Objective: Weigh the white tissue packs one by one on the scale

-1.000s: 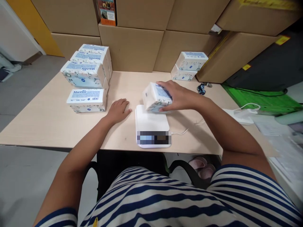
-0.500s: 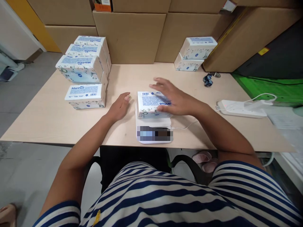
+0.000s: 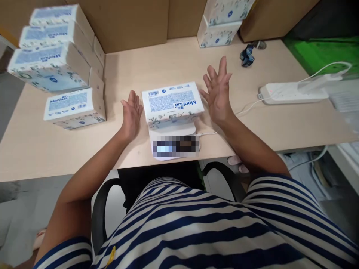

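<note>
A white tissue pack [image 3: 172,102] with blue print rests on a small white scale [image 3: 172,129], whose front panel is blurred out. Just left of the pack, my left hand [image 3: 131,115] is held with fingers stretched out, holding nothing. On the pack's other side my right hand [image 3: 218,93] is raised with its fingers spread, apart from the pack and also without anything in it. More tissue packs [image 3: 50,67] are stacked at the left of the table, with a lower tissue pack [image 3: 74,108] in front of them.
Two stacked tissue packs [image 3: 218,34] stand at the back right. Near them lies a dark blue crumpled item [image 3: 247,56]. A white power strip [image 3: 294,93] with cables sits at the right of the table [image 3: 134,67]. Cardboard boxes [image 3: 134,26] line the back edge.
My right hand has moved off the pack to the right and its fingers have spread. My left hand has turned palm inward. The pack stays on the scale; the view has tilted down.
</note>
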Motion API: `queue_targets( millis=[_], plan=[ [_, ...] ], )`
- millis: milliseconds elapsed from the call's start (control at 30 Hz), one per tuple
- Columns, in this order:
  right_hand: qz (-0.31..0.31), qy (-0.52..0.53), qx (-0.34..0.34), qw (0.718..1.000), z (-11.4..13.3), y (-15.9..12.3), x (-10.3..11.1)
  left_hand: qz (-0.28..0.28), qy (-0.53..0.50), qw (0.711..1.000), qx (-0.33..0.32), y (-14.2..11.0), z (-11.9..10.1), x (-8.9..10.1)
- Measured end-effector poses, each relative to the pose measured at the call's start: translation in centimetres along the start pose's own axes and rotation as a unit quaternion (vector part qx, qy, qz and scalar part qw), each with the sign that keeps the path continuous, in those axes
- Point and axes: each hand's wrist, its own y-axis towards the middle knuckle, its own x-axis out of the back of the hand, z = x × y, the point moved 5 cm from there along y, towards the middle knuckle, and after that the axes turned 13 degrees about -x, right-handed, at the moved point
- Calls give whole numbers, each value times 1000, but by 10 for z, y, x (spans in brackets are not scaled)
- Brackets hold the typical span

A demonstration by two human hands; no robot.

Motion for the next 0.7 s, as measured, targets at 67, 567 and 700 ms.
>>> queue_targets(
  millis=[67,567,700],
  plan=[
    [8,-2,-2,1000,-4,0,1,-24,-82,996,9,0,8,3],
    [19,7,-8,1000,-9,0,-4,-21,-139,990,32,-3,10,0],
    [22,-16,9,1000,-7,0,-4,-29,-146,988,35,-3,7,0]
  ],
)
